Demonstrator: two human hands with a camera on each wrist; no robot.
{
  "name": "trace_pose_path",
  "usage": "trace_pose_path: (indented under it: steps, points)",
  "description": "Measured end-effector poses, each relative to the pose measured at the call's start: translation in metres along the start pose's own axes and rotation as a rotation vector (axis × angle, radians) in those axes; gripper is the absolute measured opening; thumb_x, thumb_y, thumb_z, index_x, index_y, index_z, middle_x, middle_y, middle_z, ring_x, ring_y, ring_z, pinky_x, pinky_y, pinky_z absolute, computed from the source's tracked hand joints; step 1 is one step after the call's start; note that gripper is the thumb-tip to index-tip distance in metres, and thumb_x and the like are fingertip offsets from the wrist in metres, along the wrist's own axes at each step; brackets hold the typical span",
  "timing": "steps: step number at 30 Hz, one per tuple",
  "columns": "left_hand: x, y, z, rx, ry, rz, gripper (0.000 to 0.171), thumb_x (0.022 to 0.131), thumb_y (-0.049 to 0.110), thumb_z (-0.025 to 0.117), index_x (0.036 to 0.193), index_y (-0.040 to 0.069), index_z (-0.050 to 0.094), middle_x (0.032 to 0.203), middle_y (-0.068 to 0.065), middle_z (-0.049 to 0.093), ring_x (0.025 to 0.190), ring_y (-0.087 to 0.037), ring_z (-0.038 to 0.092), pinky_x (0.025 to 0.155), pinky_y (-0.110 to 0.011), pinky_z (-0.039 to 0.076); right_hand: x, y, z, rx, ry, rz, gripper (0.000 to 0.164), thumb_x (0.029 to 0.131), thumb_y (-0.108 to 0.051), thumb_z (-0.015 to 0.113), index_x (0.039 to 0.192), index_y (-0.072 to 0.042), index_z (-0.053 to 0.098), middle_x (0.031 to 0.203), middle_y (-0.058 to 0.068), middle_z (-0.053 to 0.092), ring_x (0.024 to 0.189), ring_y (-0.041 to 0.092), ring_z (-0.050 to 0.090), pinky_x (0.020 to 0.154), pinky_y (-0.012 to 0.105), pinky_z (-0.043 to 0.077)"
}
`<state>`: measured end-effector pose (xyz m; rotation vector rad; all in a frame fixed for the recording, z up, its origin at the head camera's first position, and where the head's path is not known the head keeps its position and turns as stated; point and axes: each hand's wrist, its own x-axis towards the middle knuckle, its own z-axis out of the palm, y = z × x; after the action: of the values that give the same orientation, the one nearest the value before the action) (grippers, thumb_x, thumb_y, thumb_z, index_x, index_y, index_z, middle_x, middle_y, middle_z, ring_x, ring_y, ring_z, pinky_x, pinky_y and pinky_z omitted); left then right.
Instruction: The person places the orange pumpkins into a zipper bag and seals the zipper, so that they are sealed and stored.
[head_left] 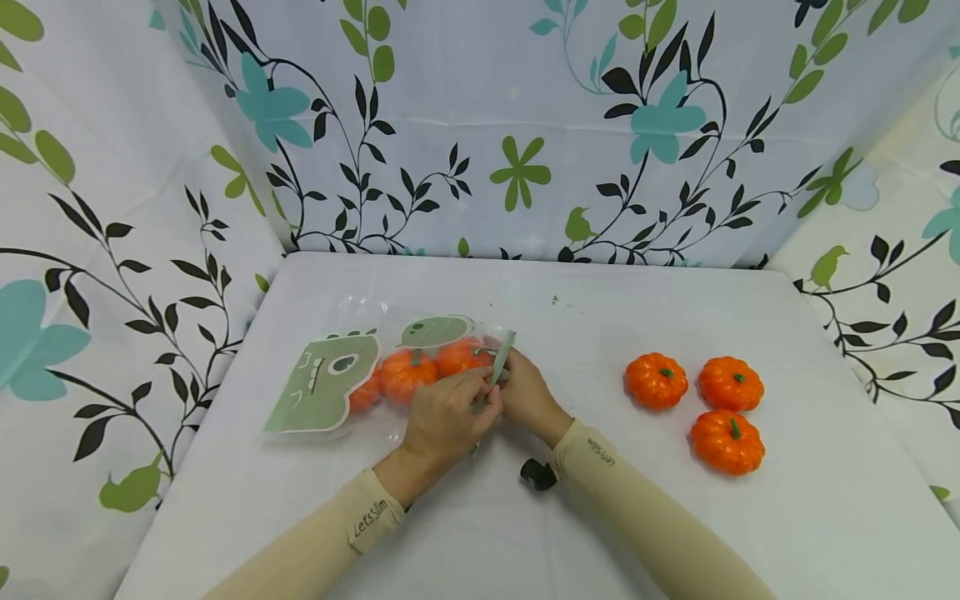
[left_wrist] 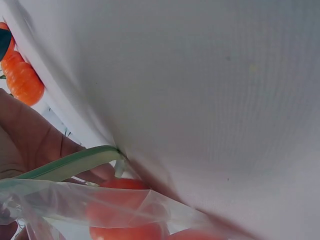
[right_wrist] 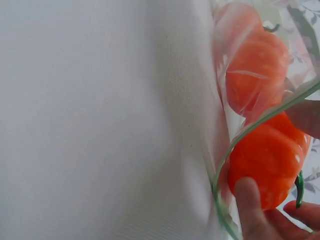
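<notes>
A clear plastic zip bag [head_left: 318, 396] with a green dinosaur print lies on its side on the table, several small orange toy pumpkins [head_left: 407, 375] inside. At the bag's right end, my left hand [head_left: 446, 417] pinches the green-edged mouth [right_wrist: 240, 137]. My right hand [head_left: 531, 398] is at the same opening, gripping another orange pumpkin [right_wrist: 267, 155] between thumb and fingers. In the right wrist view that pumpkin sits within the green rim, its green stem pointing toward the fingers. Part of it is hidden behind the hands in the head view.
Three loose orange pumpkins stand to the right: one on its own [head_left: 656, 382], one behind [head_left: 731, 384] and one nearer me [head_left: 727, 442]. A small black object [head_left: 538, 474] lies by the right wrist. Patterned curtains [head_left: 450, 125] enclose the white table [head_left: 600, 292].
</notes>
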<state>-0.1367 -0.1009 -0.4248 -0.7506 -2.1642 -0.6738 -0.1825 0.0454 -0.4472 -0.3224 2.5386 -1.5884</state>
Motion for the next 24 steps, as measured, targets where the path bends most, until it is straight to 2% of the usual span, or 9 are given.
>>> trace_pose_path:
  steps: [4, 7, 10, 14, 16, 19, 24]
  points:
    - [-0.001, 0.000, 0.000, 0.003, -0.003, -0.006, 0.016, 0.078, 0.007, 0.075, 0.091, -0.001, 0.074, 0.080, -0.006, 0.073, 0.062, -0.016, 0.069, 0.054, -0.028, 0.057, -0.003, 0.008, -0.004, 0.208, -0.069, -0.029, 0.069, 0.086, 0.005, 0.067, 0.151, -0.002, 0.044, 0.151, 0.015, 0.048, 0.138, 0.034, 0.046, 0.102, 0.043, 0.049]
    - [-0.001, -0.001, 0.000, 0.006, -0.006, -0.009, 0.013, 0.079, 0.008, 0.073, 0.089, 0.000, 0.073, 0.079, -0.005, 0.073, 0.062, -0.016, 0.069, 0.053, -0.028, 0.057, -0.006, 0.013, -0.010, 0.301, -0.092, -0.026, 0.071, 0.087, 0.007, 0.064, 0.153, 0.000, 0.040, 0.157, 0.016, 0.039, 0.140, 0.035, 0.043, 0.098, 0.038, 0.051]
    - [-0.001, -0.002, 0.001, 0.004, -0.007, -0.013, 0.008, 0.079, 0.007, 0.071, 0.085, 0.002, 0.072, 0.082, -0.005, 0.074, 0.063, -0.015, 0.069, 0.054, -0.027, 0.057, -0.011, 0.015, -0.016, 0.281, -0.057, 0.001, 0.067, 0.088, 0.000, 0.069, 0.150, 0.001, 0.043, 0.155, 0.014, 0.042, 0.138, 0.033, 0.047, 0.094, 0.037, 0.054]
    - [0.000, -0.003, 0.001, -0.002, -0.001, -0.019, 0.004, 0.078, 0.007, 0.071, 0.078, 0.006, 0.068, 0.089, -0.007, 0.076, 0.064, -0.015, 0.070, 0.052, -0.026, 0.056, -0.019, 0.014, -0.023, 0.139, -0.002, 0.034, 0.052, 0.090, -0.013, 0.074, 0.139, -0.004, 0.059, 0.138, 0.007, 0.060, 0.125, 0.027, 0.059, 0.093, 0.041, 0.055]
    - [0.000, -0.004, 0.001, -0.003, 0.008, -0.017, 0.005, 0.077, 0.008, 0.072, 0.077, 0.007, 0.067, 0.090, -0.008, 0.076, 0.064, -0.016, 0.070, 0.051, -0.027, 0.056, -0.021, 0.012, -0.024, 0.076, -0.005, 0.024, 0.046, 0.091, -0.015, 0.074, 0.134, -0.004, 0.064, 0.131, 0.007, 0.065, 0.120, 0.027, 0.062, 0.092, 0.042, 0.056]
    - [0.001, -0.004, 0.001, -0.007, 0.016, -0.014, 0.004, 0.077, 0.008, 0.072, 0.079, 0.006, 0.069, 0.088, -0.008, 0.076, 0.063, -0.017, 0.070, 0.050, -0.027, 0.055, -0.023, 0.010, -0.023, 0.029, -0.043, 0.000, 0.039, 0.094, -0.013, 0.068, 0.132, -0.006, 0.066, 0.129, 0.009, 0.066, 0.114, 0.027, 0.066, 0.089, 0.042, 0.057]
    - [0.000, -0.006, 0.002, -0.035, 0.008, 0.000, 0.010, 0.077, 0.008, 0.073, 0.085, 0.002, 0.073, 0.090, -0.007, 0.076, 0.069, -0.017, 0.072, 0.052, -0.026, 0.056, -0.021, 0.006, -0.017, 0.010, -0.076, -0.058, 0.038, 0.097, -0.002, 0.058, 0.134, -0.008, 0.065, 0.137, 0.011, 0.061, 0.121, 0.028, 0.062, 0.093, 0.044, 0.055]
